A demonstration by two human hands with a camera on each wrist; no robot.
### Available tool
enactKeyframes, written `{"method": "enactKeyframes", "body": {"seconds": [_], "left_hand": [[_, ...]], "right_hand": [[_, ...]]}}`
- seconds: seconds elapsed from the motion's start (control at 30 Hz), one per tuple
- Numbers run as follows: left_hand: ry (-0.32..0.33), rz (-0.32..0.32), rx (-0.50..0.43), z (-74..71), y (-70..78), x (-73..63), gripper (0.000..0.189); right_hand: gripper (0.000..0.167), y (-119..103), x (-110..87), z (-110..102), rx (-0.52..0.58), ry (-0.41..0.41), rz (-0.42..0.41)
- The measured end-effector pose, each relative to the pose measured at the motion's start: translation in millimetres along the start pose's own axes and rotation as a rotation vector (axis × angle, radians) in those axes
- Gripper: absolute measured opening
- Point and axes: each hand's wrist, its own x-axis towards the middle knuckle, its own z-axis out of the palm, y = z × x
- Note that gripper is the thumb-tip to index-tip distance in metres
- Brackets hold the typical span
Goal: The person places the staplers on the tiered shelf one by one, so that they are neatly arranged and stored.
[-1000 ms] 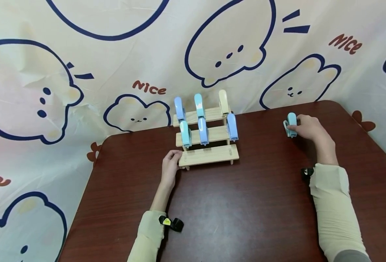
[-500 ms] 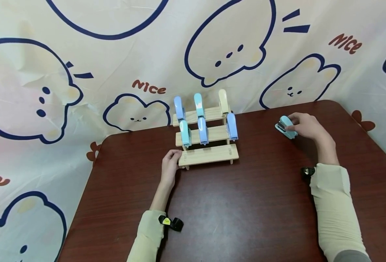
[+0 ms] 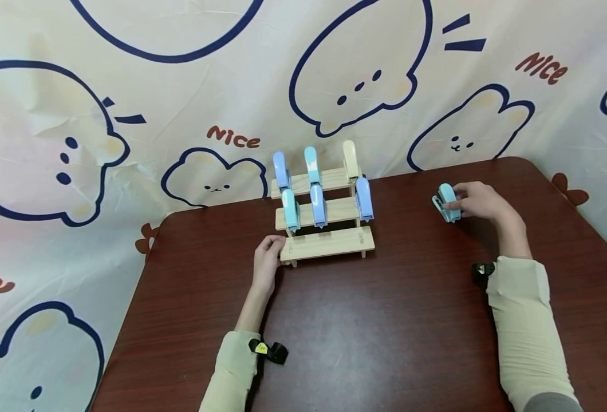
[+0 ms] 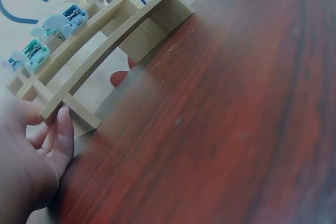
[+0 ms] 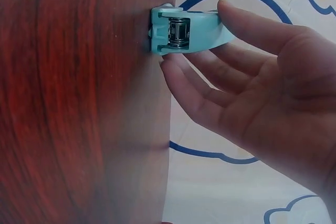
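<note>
In the head view, a three-step wooden rack [image 3: 329,243] stands near the back of the table. My left hand [image 3: 267,263] pinches the left end of its lowest board, fingers curled under the edge in the left wrist view. The upper step carries a blue stapler [image 3: 280,169], a light-blue one and a cream stapler [image 3: 351,159]. On the middle step sit a mint stapler [image 3: 290,209] and two blue staplers; the lowest step is bare. Off to the right, my right hand [image 3: 484,201] holds a light teal stapler [image 5: 205,30] between thumb and fingers, its base at the tabletop.
A dark red-brown wooden table [image 3: 365,343] lies under everything. Behind it hangs a pale cloth [image 3: 221,86] printed with cartoon outlines, meeting the back edge close to the rack. Black straps with small devices sit on both sleeves.
The teal stapler in my right hand has turned and shifted slightly left, its front swinging leftward and then partly back. My left hand stays on the rack.
</note>
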Motion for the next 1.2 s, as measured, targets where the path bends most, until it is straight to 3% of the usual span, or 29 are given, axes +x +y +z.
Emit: {"method": "enactKeyframes", "body": {"seconds": [0.43,0.73,0.97,1.2], "left_hand": [[0.008,-0.011,-0.005,1.2,0.5,1.2,0.024],[0.019,-0.011,-0.011,-5.2,-27.6,20.5,0.026],[0.04,0.017,-0.003,-5.0,-29.7,19.7,0.026],[0.042,0.02,0.003,-3.0,-29.6,17.9,0.024]], "right_hand": [[0.05,-2.5,1.9,2.2,0.065,0.001,0.021],[0.048,-4.0,1.6,4.7,0.08,0.025,0.022],[0.044,-5.7,5.1,9.8,0.096,0.066,0.008],[0.04,-8.3,5.6,11.1,0.134,0.096,0.046]]}}
